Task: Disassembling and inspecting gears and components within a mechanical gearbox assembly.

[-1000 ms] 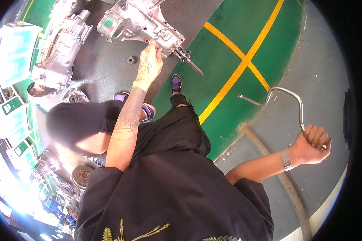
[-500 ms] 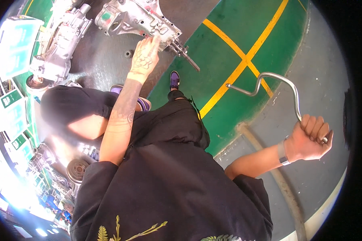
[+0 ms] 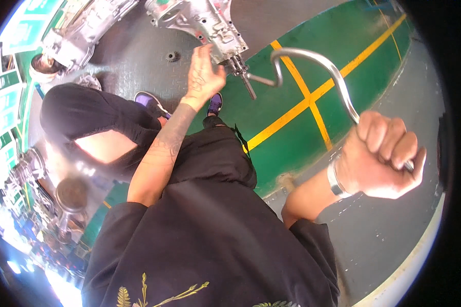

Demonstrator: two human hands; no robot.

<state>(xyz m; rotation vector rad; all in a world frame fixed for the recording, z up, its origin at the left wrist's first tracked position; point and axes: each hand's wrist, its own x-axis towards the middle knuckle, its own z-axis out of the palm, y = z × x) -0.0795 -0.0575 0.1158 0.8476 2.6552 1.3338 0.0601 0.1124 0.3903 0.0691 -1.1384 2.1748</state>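
Observation:
My right hand (image 3: pixel 384 156) is wrapped round the end of a bent steel speed brace (image 3: pixel 338 77). The brace reaches left, and its far tip lies beside the rods (image 3: pixel 244 77) that stick out of a silver gearbox housing (image 3: pixel 217 30). Whether the tip touches them I cannot tell. My left hand (image 3: pixel 205 77) is at the housing's near end, fingers stretched and thumb apart, with nothing in it. Its fingertips overlap the casing's edge in view; contact is unclear.
A small gear (image 3: pixel 172 56) lies on the dark metal plate (image 3: pixel 128 46). At the left are another gearbox (image 3: pixel 82 41), a round tin (image 3: pixel 44 70) and a round metal part (image 3: pixel 71 193). Yellow lines (image 3: pixel 310 100) cross the green floor, with grey floor at the right.
My right hand has brought the speed brace forward and left, so its tip is now near the rods. My left hand has shifted right, its thumb now spread. The view has turned slightly.

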